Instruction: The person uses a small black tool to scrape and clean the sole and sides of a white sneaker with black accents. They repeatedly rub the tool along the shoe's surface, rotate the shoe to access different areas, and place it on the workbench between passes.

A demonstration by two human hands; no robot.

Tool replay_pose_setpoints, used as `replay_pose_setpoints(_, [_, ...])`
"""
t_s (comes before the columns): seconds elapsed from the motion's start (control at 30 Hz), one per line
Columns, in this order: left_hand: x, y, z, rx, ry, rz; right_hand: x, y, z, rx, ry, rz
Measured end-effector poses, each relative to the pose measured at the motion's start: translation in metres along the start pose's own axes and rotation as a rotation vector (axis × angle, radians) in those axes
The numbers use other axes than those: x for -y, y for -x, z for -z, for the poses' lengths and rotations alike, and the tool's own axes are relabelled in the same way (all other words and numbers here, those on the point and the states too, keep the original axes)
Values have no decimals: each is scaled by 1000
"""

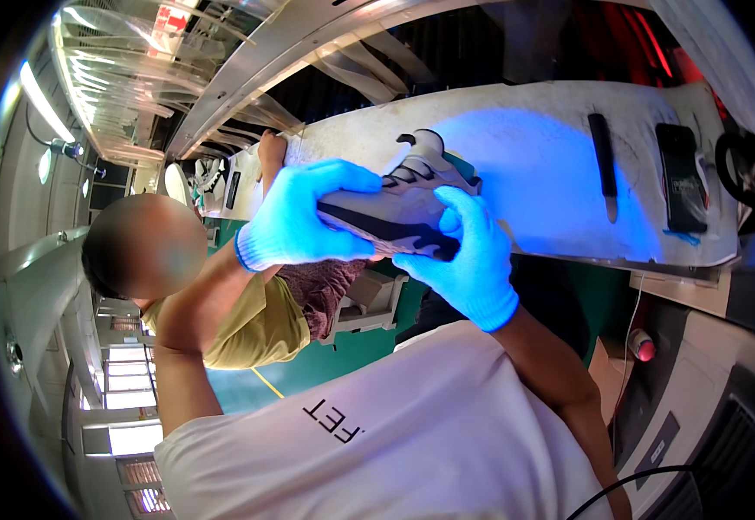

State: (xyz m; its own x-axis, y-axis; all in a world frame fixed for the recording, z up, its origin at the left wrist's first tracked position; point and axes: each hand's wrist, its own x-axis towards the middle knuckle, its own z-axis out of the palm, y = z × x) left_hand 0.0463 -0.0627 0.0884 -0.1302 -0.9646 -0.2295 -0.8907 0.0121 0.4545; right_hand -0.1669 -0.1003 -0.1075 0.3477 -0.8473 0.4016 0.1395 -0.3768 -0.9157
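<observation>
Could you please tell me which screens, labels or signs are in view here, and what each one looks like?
Phone: flat on the white workbench at the right, a dark rectangle with a black screen.
Shirt lettering: dark print on the white shirt, low in the picture.
No packages show.

Long white workbench under blue light; green floor; ceiling strip lights; bright windows.

One shoe, two blue gloves, one phone.
</observation>
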Motion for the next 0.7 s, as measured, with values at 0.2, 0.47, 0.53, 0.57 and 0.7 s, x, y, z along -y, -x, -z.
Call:
replay_pose_setpoints(0.2, [11,0,1,-1,211,174,-23,24,1,10,138,-39])
replay_pose_setpoints(0.47, [47,-4,7,49,74,-35,-26,5,0,8,97,-12])
replay_pose_setpoints(0.53, [56,-5,8,56,83,-65,-25,0,0,37,114,-36])
replay_pose_setpoints(0.57, [59,-5,8,55,94,-68,-25,-2,0,65,118,-60])
replay_pose_setpoints(0.7, [64,-8,10,95,146,-16,-26,-12,0,147,65,-156])
